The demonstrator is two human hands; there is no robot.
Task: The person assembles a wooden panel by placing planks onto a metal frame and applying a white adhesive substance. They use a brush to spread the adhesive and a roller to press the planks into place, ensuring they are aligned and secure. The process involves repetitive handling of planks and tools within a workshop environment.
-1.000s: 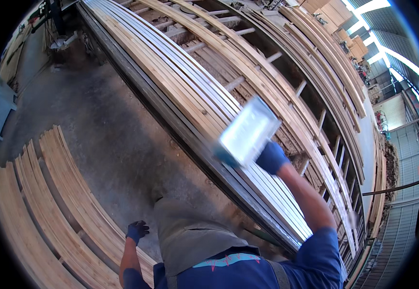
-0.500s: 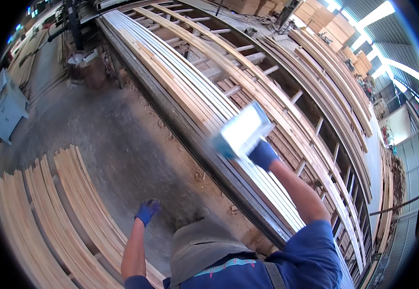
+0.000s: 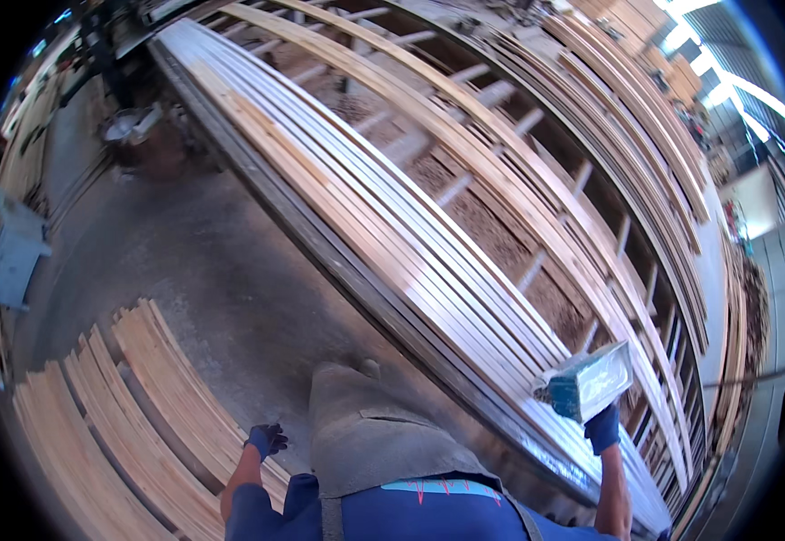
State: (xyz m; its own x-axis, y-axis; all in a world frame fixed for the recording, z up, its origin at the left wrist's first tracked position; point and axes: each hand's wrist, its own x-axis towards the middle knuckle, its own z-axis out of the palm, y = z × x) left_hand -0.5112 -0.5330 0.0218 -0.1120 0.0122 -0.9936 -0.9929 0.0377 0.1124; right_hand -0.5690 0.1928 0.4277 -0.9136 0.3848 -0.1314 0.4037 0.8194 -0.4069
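Observation:
My right hand [image 3: 603, 429], in a blue glove, is closed on a box-shaped container [image 3: 598, 377] with a teal side and a shiny whitish face. It is tilted over the near end of a row of long narrow wooden strips [image 3: 392, 261]. Part of the row gleams white; whether that is a wet coating or glare I cannot tell. The container's mouth and the fingers behind it are partly hidden. My left hand [image 3: 267, 439], also gloved, hangs low at my left with its fingers apart and nothing in it, beside stacked boards [image 3: 171, 374].
A dark metal edge [image 3: 320, 248] borders the strips on my side. Beyond them, longer boards [image 3: 464, 135] lie across a slatted roller frame [image 3: 527, 270]. A grey cabinet [image 3: 13, 257] and a bucket [image 3: 126, 126] stand at the left. Timber piles [image 3: 627, 99] fill the far right.
My right hand has drawn the container back along the strips, toward me and to the right. My left hand has dropped slightly lower. The view has shifted.

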